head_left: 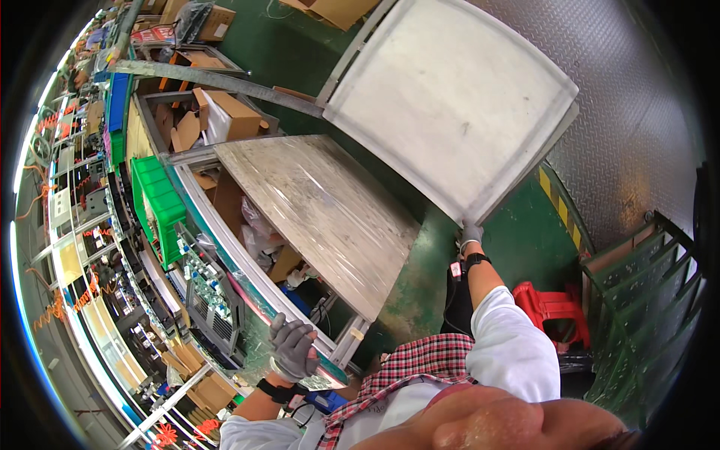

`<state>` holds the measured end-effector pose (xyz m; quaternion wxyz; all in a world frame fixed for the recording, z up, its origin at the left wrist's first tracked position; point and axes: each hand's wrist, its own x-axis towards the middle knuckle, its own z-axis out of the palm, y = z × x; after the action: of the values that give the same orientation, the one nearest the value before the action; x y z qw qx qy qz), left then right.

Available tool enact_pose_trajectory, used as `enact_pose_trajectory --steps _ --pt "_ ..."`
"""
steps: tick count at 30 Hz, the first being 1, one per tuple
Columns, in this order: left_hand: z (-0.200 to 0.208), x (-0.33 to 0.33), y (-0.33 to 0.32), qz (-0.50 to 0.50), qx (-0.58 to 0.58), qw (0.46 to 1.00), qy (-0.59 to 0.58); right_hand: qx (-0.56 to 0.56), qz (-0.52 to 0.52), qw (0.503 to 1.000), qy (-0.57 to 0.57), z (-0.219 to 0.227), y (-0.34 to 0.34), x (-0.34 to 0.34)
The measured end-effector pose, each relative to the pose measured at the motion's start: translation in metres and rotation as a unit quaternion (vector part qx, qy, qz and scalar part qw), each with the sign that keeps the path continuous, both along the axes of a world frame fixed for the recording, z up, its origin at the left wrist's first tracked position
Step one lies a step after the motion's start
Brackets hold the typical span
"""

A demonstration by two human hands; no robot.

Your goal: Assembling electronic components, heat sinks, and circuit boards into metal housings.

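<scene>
Hands, two, in grey gloves. Left hand point(294, 346): fingers part-curled, at the long workbench with a pale metal rail point(226, 244); cannot tell whether anything lies in the palm. Right hand point(470, 235): touching the near corner of a large, off-white, square panel with rounded corners point(457, 97); how tightly the fingers close (they are partly hidden) cannot be told. Panel: raised above the green floor point(525, 232), ahead of the right hand. Between panel and rail: one grey-brown rectangular board, glossy-surfaced point(315, 210). Farther left: bright green plastic crate point(159, 199).
</scene>
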<state>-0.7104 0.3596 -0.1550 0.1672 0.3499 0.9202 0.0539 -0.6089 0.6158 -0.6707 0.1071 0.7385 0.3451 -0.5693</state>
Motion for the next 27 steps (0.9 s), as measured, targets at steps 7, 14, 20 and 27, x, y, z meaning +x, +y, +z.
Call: enact_pose_trajectory --steps 7,14,20,27 --pt "0.0 0.0 -0.004 -0.005 0.012 1.0 0.014 0.001 -0.054 0.997 -0.052 -0.01 0.001 -0.005" --pt "0.0 0.001 -0.005 -0.006 0.041 0.999 0.032 0.092 0.082 0.985 0.118 -0.01 0.008 0.008" --pt "0.002 0.001 -0.004 -0.007 0.048 0.998 0.029 -0.199 -0.093 0.972 0.087 0.015 0.013 -0.009" --pt "-0.001 0.005 -0.009 -0.003 0.046 0.999 0.017 -0.179 -0.289 0.939 0.043 0.0 0.016 -0.037"
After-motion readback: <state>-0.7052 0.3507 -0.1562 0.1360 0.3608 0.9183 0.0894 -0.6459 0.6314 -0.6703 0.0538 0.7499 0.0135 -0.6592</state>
